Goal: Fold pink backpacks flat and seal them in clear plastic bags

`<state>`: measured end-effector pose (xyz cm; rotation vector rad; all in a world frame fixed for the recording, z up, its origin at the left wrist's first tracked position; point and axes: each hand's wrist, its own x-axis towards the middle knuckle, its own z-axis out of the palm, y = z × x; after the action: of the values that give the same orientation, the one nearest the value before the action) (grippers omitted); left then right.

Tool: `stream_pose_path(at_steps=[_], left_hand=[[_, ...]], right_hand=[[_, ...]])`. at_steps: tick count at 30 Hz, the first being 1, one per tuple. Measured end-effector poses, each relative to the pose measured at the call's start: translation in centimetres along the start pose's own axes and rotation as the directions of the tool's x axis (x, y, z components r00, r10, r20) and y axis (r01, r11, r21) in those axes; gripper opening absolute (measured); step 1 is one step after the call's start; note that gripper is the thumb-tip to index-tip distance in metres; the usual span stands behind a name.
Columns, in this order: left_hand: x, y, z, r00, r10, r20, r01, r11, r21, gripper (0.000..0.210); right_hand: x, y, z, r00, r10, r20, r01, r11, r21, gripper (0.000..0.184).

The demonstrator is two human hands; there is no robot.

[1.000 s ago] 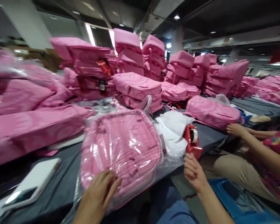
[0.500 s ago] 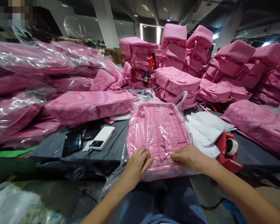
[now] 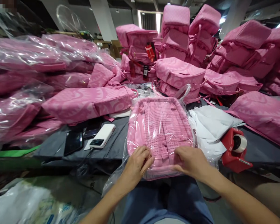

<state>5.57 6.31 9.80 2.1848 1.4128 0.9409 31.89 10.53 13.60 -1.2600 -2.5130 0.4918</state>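
Note:
A pink backpack (image 3: 163, 124) lies strap side up in front of me, inside a clear plastic bag (image 3: 128, 155). At its near left corner, my left hand (image 3: 138, 163) is closed, with curled fingers and thumb pinching the plastic. My right hand (image 3: 191, 161) bends over the near right edge. Its fingers are curled on the plastic and its thumb lies lower, along the rim. The plastic under both sets of fingertips is partly hidden. Loose plastic hangs past the table edge below my left wrist.
To the right are white paper sheets (image 3: 207, 124) and a red tape dispenser (image 3: 235, 152). A white power bank (image 3: 102, 136) and a dark phone (image 3: 73, 142) lie left. Pink backpacks (image 3: 88, 102) surround the work spot, with tall stacks (image 3: 176, 34) behind and plastic-wrapped ones (image 3: 25, 56) at far left.
The view has shifted slightly downward. My right hand has moved a little, its thumb now farther from its fingers. My left hand keeps nearly the same place on the plastic.

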Motion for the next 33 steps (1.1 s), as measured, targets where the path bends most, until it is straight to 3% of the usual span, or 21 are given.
stream_pose_path(at_steps=[3,6,9,12,16,19,20,21,24,26,28,29,33], left_hand=[[-0.8,0.3,-1.2,0.989,0.121,0.079,-0.13,0.985,0.117,0.019],[-2.6,0.2,-3.1,0.967,0.243,0.08,-0.255,0.893,0.372,0.009],[-4.2,-0.7,-4.7,0.971,0.24,-0.021,-0.194,0.831,0.522,0.01],[-4.4,-2.3,-5.2,0.984,0.169,-0.055,-0.121,0.865,0.487,0.01],[-3.1,-3.7,-4.9,0.998,0.059,0.028,-0.065,0.929,0.364,0.009],[-2.3,-3.8,-4.9,0.998,0.009,0.067,-0.027,0.958,0.284,0.016],[-2.2,-3.8,-4.9,0.997,-0.008,0.073,-0.012,0.964,0.266,0.018],[-2.1,-3.8,-5.0,0.996,-0.022,0.082,0.001,0.969,0.248,0.02],[-2.1,-4.3,-4.9,0.992,-0.042,0.115,0.019,0.981,0.193,0.026],[-2.3,-5.2,-4.7,0.994,-0.027,0.103,0.009,0.985,0.172,0.03],[-2.5,-6.6,-4.4,0.998,-0.001,0.069,-0.011,0.987,0.161,0.032],[-2.6,-7.3,-4.3,0.998,0.009,0.061,-0.019,0.988,0.154,0.033],[-2.6,-9.7,-4.0,0.997,0.049,0.06,-0.055,0.993,0.107,0.036]], right_hand=[[1.2,0.3,1.1,0.988,0.072,0.138,-0.07,0.997,-0.02,0.045],[2.1,1.1,0.8,0.981,0.074,0.182,-0.082,0.996,0.037,0.048],[2.2,1.4,0.4,0.979,0.083,0.187,-0.097,0.993,0.063,0.05],[2.2,1.5,0.6,0.982,0.072,0.172,-0.087,0.992,0.086,0.05],[1.5,1.3,0.9,0.997,0.045,0.07,-0.06,0.971,0.229,0.05],[-1.0,1.4,0.3,0.974,0.143,-0.173,-0.054,0.897,0.438,0.047],[-2.3,1.8,-0.2,0.923,0.237,-0.303,-0.066,0.873,0.483,0.047],[-3.8,2.3,-0.7,0.83,0.35,-0.435,-0.095,0.856,0.508,0.048],[-8.4,5.4,-2.8,0.423,0.595,-0.683,-0.299,0.804,0.515,0.051],[-11.2,8.0,-4.0,0.237,0.645,-0.727,-0.448,0.737,0.507,0.056],[-13.6,10.4,-4.9,0.131,0.686,-0.716,-0.523,0.661,0.538,0.063],[-14.5,11.3,-5.1,0.105,0.722,-0.684,-0.53,0.623,0.576,0.065],[-15.8,13.7,-4.6,0.108,0.851,-0.515,-0.513,0.491,0.704,0.071]])
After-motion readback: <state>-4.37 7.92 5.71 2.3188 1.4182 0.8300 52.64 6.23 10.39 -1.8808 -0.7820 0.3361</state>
